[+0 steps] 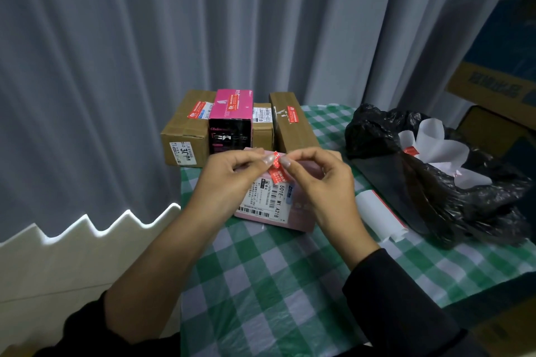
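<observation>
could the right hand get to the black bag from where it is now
Probably yes: the black bag lies just right of the right hand with nothing between, though that hand pinches the red sticker.

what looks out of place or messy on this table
The red sticker on the pink box is half peeled, lifted and crumpled where the left hand and right hand pinch it. A white paper strip lies loose on the tablecloth beside the black bag, not in it with the other scraps.
</observation>
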